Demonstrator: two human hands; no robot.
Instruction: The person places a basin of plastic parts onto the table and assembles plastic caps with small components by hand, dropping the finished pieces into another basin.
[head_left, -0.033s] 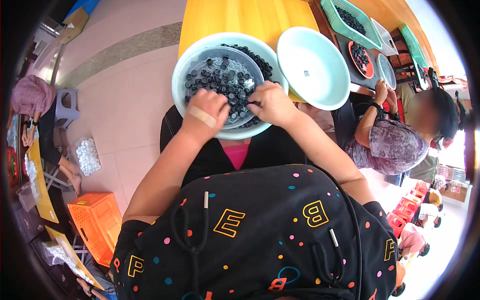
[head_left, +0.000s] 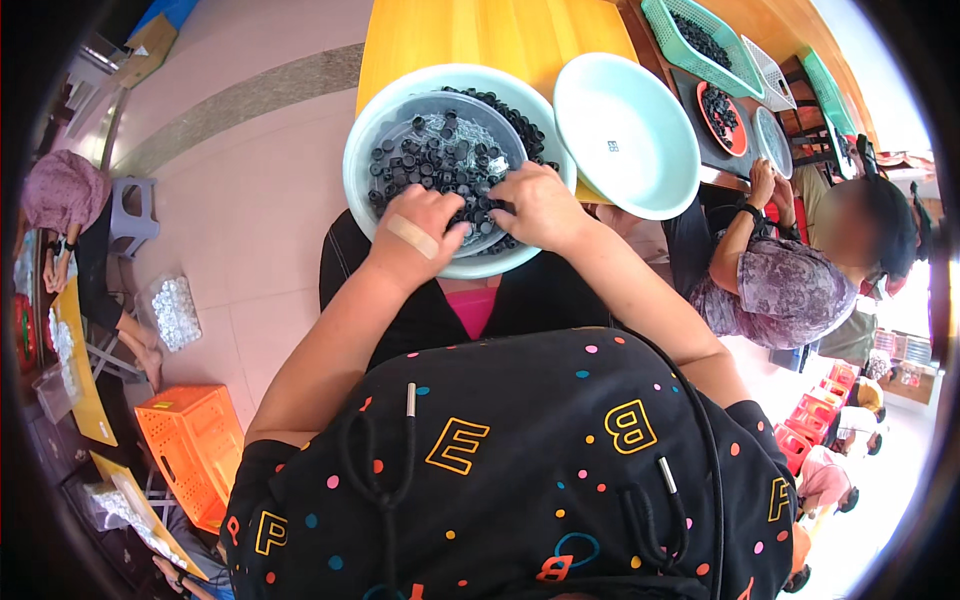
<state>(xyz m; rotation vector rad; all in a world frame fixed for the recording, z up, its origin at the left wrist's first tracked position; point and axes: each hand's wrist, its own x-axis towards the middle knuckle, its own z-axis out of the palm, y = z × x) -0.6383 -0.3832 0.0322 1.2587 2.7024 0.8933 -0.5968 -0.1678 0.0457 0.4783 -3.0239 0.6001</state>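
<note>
Small black plastic caps (head_left: 432,160), ring-like with hollow middles, lie loose in a shallow translucent grey tray (head_left: 385,130). This round tray rests inside a large pale-green basin (head_left: 357,165) before me. My left hand (head_left: 418,230), a plaster strip across its back, reaches over the tray's near side, thumb and fingers apart among the caps. Opposite it, my right hand (head_left: 540,205) comes over the tray's right edge with a gap between its thumb and forefinger. Caps sit right by both sets of fingertips. The undersides of my fingers are hidden.
A second pale-green basin (head_left: 630,130) stands against the first on the right. Both are at the yellow table (head_left: 500,30). A co-worker (head_left: 780,270) sits to the right beside a red plate (head_left: 738,140) of dark parts. An orange crate (head_left: 190,450) stands at lower left.
My left hand has shifted slightly to the right and its thumb has spread. My right thumb and forefinger, closer together before, have parted. The basins have not moved.
</note>
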